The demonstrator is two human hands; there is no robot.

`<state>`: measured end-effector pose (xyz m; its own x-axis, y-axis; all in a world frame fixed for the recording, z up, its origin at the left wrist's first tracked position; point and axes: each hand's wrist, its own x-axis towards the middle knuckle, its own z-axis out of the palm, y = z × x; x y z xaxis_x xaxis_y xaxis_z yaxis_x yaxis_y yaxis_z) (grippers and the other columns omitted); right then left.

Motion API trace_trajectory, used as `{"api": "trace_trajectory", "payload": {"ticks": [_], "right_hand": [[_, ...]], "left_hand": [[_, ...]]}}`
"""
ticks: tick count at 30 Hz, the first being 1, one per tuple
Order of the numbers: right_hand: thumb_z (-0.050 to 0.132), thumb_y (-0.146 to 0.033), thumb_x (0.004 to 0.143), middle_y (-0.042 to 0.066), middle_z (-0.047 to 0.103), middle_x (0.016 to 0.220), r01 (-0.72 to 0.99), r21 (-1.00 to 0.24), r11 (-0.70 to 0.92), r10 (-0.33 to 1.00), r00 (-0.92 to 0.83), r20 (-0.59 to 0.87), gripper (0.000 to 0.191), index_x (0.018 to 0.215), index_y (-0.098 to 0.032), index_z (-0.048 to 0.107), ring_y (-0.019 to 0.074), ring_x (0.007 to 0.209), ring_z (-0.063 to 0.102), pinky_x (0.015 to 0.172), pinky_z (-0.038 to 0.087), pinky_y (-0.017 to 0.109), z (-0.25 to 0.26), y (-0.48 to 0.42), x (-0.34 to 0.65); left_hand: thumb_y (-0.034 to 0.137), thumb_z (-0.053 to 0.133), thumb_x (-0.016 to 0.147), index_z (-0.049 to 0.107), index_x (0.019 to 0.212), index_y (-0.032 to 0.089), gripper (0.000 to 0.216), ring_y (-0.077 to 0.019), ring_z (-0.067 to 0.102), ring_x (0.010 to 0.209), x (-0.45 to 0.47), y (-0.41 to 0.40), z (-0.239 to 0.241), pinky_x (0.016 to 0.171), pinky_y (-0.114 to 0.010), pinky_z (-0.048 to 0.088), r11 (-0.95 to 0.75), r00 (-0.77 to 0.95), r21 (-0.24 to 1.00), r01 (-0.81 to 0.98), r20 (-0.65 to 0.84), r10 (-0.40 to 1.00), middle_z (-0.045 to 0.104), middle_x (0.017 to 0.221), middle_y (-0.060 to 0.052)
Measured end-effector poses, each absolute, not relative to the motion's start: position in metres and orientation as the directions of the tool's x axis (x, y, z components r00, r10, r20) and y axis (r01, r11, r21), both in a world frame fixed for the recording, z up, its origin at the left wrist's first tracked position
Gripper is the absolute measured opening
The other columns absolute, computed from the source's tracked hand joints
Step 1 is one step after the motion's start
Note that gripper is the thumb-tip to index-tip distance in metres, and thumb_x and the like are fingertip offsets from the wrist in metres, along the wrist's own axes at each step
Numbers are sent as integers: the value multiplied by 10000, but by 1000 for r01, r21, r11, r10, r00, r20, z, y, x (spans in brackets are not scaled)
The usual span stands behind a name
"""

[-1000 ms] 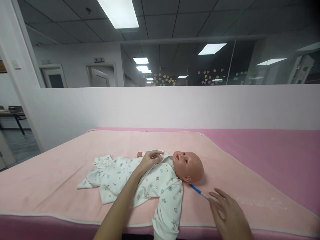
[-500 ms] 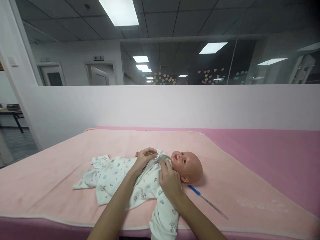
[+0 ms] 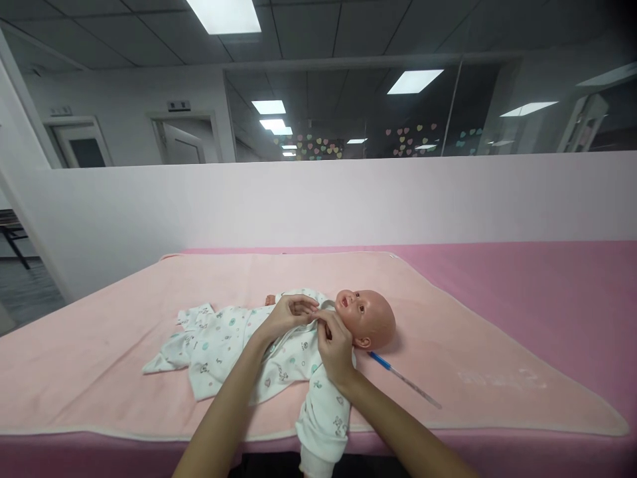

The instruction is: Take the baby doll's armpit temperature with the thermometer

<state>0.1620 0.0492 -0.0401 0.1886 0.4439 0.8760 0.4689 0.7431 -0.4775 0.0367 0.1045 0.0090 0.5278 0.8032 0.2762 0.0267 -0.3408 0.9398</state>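
Observation:
A baby doll lies on its back on a pale pink blanket, head to the right. It wears a white romper with small prints; one sleeve hangs over the near edge. My left hand pinches the romper's collar at the doll's chest. My right hand grips the same collar just below the chin, fingers closed on the cloth. A thin thermometer with a blue end lies on the blanket right of the doll's head, touched by neither hand.
The blanket covers a darker pink mattress. A white partition wall with glass above runs behind it. An open passage with a dark table is at far left.
My right hand left the thermometer on the blanket and moved left to the doll's collar, closing on the cloth. My left hand stayed at the chest. The view tilted down slightly.

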Motion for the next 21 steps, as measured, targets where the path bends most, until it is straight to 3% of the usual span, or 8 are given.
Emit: {"api": "trace_trajectory", "payload": {"ticks": [5,11,21], "right_hand": [[382,-100,835,50,610,905,509,-500,700,473,194,859,234,911,-203,578,164,863,576,733,481,293,-39,51,161],[407,-158,839,54,585,881,529,-575,624,536,246,808,179,938,-194,551,160,756,563,662,466,290,-39,52,161],[406,-170,841,38,581,830,531,-579,618,543,244,803,177,935,-201,553,154,684,541,601,446,280,-41,53,163]], "left_hand": [[245,746,609,634,911,113,349,-170,640,786,36,103,8,720,-259,493,-283,514,958,-38,262,817,680,872,-87],[226,742,623,625,907,103,331,-174,645,796,37,102,8,746,-272,496,-264,516,963,-62,257,817,689,843,-93],[286,691,680,653,916,118,292,-179,611,834,38,98,13,766,-278,468,-390,580,920,32,300,757,671,898,-91]]}}
